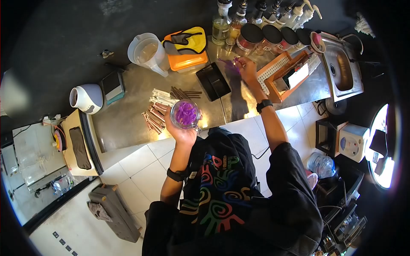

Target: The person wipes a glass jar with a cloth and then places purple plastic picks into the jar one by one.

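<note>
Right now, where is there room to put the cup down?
The cup could go on bare counter between the white jug, the white machine and the pile of sticks. It is crowded by the bottles and the orange rack, where the right hand holds purple pieces.

Steel counter (128,123) along a dark wall.
- Far left: rounded white appliance (87,98).
- Clear plastic measuring jug (147,52), upright, just beside an orange box (188,62); a yellow-and-black cloth item (190,40) lies on top of the box.
- Heap of long thin sachets (160,106) near the front edge.
- Black tray (212,81), mid-counter.
- Back row: pump and pour bottles (221,25), then dark-lidded jars (250,38).
- Wooden rack (286,72) next to the steel sink (344,68).

White tiled floor (141,170): a large water bottle (322,164) on the right, a boxy white appliance (352,143) near it, a grey bench (113,211) on the left.
</note>
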Available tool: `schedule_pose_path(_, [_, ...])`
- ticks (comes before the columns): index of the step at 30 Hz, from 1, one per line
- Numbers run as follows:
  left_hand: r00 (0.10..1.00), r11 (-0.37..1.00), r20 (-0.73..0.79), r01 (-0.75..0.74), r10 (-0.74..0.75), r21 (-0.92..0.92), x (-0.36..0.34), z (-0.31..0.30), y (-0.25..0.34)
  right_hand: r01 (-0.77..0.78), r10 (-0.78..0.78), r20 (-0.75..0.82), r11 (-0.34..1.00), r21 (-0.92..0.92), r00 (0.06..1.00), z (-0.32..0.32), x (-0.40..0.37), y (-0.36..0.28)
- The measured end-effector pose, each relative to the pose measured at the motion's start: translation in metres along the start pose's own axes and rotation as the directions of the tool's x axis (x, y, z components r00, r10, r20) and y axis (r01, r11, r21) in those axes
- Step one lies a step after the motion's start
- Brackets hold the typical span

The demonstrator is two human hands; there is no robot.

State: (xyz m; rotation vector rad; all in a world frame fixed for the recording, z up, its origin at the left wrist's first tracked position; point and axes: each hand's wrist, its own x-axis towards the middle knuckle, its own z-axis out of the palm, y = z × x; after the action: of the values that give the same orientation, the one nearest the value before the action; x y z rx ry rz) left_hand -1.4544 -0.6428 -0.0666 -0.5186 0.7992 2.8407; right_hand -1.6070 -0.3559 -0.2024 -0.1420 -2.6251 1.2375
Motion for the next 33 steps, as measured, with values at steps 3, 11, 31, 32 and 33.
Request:
schedule_pose_path(3, [1.0,1.0,-0.017,0.013,-0.013,0.006,0.004,-0.002,-0.002,-0.064,0.079,-0.114,0.99,0.127,0.99,-0.01,-0.004,-0.012])
schedule_pose_path(11, [0.999,1.0,0.033,0.011,-0.012,0.019,0.007,-0.001,-0.01,-0.084,0.256,-0.161,0.736,0.671,0.953,-0.026,-0.012,-0.029])
schedule_pose_path(31, [0.981,0.987,-0.106,-0.158,0.161,0.038,0.011,0.051,-0.021,0.185,-0.23,0.019,0.825,0.534,0.973,-0.109,-0.08,-0.285])
schedule_pose_path(32, [0.958,0.975,-0.18,-0.219,0.223,0.04,0.01,0.057,-0.02,0.168,-0.217,0.054,0.871,0.463,0.975,-0.113,-0.083,-0.294])
schedule_pose_path(33, [0.958,0.975,-0.182,-0.22,0.224,0.039,0.01,0.053,-0.02,0.167,-0.218,0.057,0.87,0.463,0.974,-0.11,-0.084,-0.292])
